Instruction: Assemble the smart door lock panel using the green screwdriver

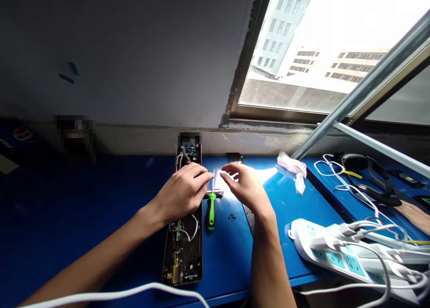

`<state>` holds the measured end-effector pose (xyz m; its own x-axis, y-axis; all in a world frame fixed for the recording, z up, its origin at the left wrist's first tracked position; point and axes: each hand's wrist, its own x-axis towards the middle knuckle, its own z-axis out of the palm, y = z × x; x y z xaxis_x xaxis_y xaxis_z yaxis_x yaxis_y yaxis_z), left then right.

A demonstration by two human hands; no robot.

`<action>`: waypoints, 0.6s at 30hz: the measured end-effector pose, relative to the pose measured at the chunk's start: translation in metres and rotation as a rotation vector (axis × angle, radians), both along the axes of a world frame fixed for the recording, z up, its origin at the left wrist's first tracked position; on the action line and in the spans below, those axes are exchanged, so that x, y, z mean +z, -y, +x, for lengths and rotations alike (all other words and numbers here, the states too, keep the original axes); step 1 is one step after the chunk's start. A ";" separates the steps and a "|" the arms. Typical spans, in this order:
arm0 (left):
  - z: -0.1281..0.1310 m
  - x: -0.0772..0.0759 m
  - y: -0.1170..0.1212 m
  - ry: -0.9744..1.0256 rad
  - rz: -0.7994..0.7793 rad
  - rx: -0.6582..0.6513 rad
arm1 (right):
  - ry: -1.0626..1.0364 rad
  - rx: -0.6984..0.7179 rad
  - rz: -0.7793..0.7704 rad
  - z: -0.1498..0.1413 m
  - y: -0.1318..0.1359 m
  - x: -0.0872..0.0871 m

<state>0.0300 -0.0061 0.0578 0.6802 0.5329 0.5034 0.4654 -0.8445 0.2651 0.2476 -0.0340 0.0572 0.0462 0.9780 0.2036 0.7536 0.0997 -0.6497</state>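
My left hand (pixel 186 189) reaches over a long, narrow opened dark casing (pixel 198 265), hiding its middle. Its thumb and fingers are pinched together close to a screwdriver's shaft tip; whatever they hold is too small to make out. The casing shows a circuit board, white wires and brass-coloured fittings. A green-and-black screwdriver (pixel 211 213) lies beside it, handle toward me, its shaft across a small shiny metallic piece (pixel 219 193). To the right, my right hand (pixel 243 184) hovers with thumb and fingers curved and apart, holding nothing visible. Several tiny dark screws (pixel 232 216) lie below it.
A white power strip (pixel 331 249) full of plugs and cables sits at the right. Behind it are black headphones (pixel 376 182) and another person's hand (pixel 414 216). A tissue pack (pixel 291 164) lies near the wall. One white cable (pixel 134 290) crosses in front.
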 end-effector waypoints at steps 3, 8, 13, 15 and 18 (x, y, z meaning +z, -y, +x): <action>0.023 0.006 -0.006 -0.122 0.014 -0.044 | 0.018 -0.134 -0.036 0.021 -0.003 -0.014; 0.049 0.005 -0.016 -0.265 -0.006 -0.082 | 0.006 -0.261 -0.160 0.038 -0.004 -0.038; 0.055 0.004 -0.027 -0.267 -0.048 -0.092 | -0.063 -0.259 -0.186 0.044 -0.009 -0.036; 0.049 0.008 -0.033 -0.206 -0.063 -0.072 | -0.120 -0.212 -0.130 0.044 -0.009 -0.019; 0.032 0.017 -0.043 -0.083 -0.098 -0.016 | -0.233 -0.086 -0.044 0.037 -0.005 0.018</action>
